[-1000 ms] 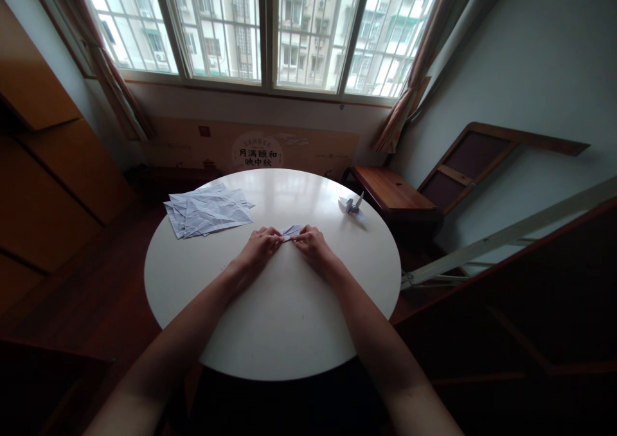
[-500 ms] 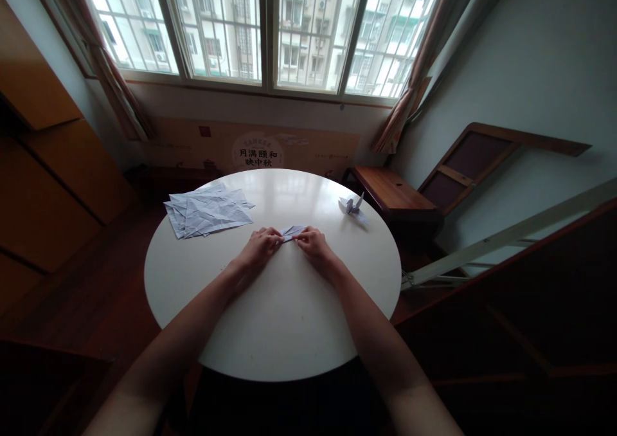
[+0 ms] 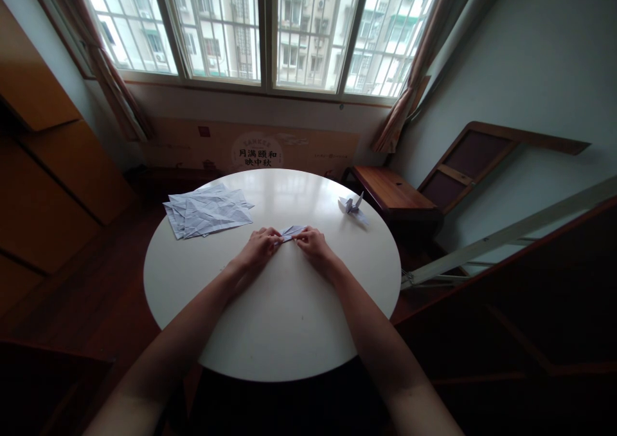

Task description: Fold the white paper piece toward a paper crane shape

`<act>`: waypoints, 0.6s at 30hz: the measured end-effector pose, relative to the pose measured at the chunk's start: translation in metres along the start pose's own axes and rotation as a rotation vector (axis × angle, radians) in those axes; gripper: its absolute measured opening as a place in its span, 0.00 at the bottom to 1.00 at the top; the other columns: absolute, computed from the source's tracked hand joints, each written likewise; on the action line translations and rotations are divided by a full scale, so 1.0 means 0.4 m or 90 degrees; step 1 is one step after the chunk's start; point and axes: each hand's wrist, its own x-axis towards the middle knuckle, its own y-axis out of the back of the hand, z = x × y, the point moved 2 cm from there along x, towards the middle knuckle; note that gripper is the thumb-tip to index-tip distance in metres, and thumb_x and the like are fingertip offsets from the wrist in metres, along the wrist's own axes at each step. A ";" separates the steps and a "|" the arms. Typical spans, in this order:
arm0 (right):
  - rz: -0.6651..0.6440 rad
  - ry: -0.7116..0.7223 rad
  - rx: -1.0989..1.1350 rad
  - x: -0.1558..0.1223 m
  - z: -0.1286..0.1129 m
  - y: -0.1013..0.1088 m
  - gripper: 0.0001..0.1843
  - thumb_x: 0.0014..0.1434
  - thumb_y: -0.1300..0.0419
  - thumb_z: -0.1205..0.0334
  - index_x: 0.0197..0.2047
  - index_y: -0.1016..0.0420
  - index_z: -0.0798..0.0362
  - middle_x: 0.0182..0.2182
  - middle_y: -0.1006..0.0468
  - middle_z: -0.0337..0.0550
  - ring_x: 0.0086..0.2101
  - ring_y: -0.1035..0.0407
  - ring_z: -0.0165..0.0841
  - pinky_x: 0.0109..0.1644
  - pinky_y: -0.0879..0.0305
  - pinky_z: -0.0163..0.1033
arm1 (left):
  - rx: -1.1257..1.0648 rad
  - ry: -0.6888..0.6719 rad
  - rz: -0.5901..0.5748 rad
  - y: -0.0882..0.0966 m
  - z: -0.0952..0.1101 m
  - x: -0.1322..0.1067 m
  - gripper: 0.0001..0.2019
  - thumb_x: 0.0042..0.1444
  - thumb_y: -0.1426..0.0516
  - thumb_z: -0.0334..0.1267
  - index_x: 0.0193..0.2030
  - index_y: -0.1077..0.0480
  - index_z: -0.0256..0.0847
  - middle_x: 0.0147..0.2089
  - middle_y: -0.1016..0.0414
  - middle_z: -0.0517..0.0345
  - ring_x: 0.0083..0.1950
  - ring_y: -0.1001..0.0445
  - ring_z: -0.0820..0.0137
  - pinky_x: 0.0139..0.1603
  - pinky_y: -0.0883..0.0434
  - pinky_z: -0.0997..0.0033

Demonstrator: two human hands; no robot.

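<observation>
A small folded piece of paper (image 3: 290, 231), pale grey-blue, lies between my two hands over the middle of the round white table (image 3: 270, 333). My left hand (image 3: 263, 243) pinches its left end, fingers closed. At the right end, the closed fingers of my right hand (image 3: 312, 242) grip it too. Parts of the paper are hidden under my fingertips. To the left lies a pile of creased paper sheets (image 3: 209, 211). A folded paper crane (image 3: 354, 209) stands on the table's right side, apart from my hands.
A wooden bench (image 3: 393, 188) stands beyond the table on the right. Behind the table, a printed banner (image 3: 299, 146) runs below the barred window (image 3: 231, 31). Orange-brown cabinets (image 3: 48, 191) line the left, and a pale metal frame (image 3: 463, 256) slants up at right.
Almost nothing differs. Both hands keep their hold on the folded paper in the same place; the view has shifted very slightly.
</observation>
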 end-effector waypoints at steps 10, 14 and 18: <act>-0.002 -0.003 0.003 0.000 0.000 0.001 0.13 0.57 0.40 0.64 0.44 0.19 0.45 0.40 0.24 0.43 0.40 0.31 0.34 0.49 0.38 0.39 | 0.018 -0.036 -0.027 0.010 -0.003 -0.002 0.20 0.58 0.49 0.27 0.52 0.26 0.49 0.53 0.27 0.54 0.51 0.31 0.60 0.51 0.35 0.58; -0.005 -0.003 0.001 -0.001 -0.004 0.003 0.13 0.57 0.41 0.64 0.44 0.19 0.45 0.40 0.24 0.43 0.41 0.31 0.35 0.50 0.39 0.39 | 0.006 -0.015 -0.024 0.002 -0.005 -0.001 0.17 0.60 0.49 0.31 0.51 0.26 0.49 0.53 0.27 0.54 0.52 0.32 0.60 0.51 0.36 0.57; -0.007 -0.003 -0.001 -0.002 -0.007 0.006 0.13 0.57 0.41 0.64 0.44 0.19 0.46 0.41 0.24 0.43 0.41 0.31 0.35 0.50 0.38 0.39 | -0.012 -0.008 -0.024 -0.003 -0.008 -0.001 0.14 0.61 0.47 0.36 0.51 0.26 0.50 0.52 0.27 0.54 0.52 0.32 0.60 0.52 0.36 0.57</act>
